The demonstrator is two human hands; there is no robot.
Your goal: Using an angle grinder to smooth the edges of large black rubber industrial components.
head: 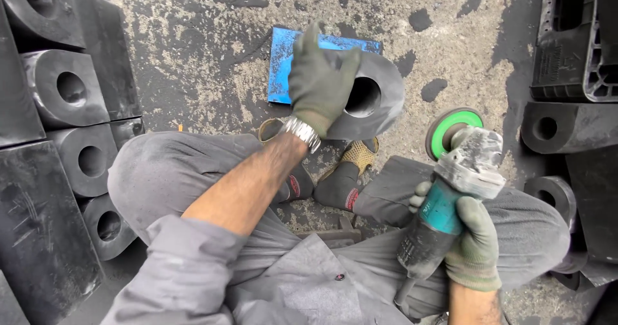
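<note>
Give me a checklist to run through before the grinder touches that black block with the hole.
1. Left hand grips the black block from the top: ok.
2. Block is braced: it stands tilted on the ground against the blue plate, by the person's feet: cannot tell if it is steady.
3. Right hand wraps the angle grinder body: ok.
4. Green disc is apart from the block: ok.
5. Both hands are gloved: ok. The left forearm is bare: not ok.
6. Disc guard: none shows around the disc: cannot tell.
</note>
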